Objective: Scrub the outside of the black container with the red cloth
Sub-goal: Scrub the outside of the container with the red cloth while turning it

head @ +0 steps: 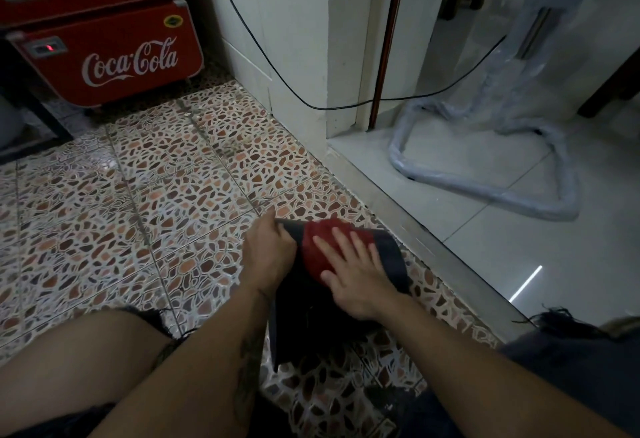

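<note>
Low over the patterned tile floor (138,195), the left hand (268,254) is clenched on the far left rim of the black container (391,250). It lies tilted, long axis running from the person's lap away toward the raised step edge. The right hand (356,275) presses flat, fingers spread, on the red cloth (320,240) against its upper side.

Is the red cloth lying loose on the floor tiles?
No, the right hand presses the red cloth flat against the black container, which the left hand grips by its edge.
</note>
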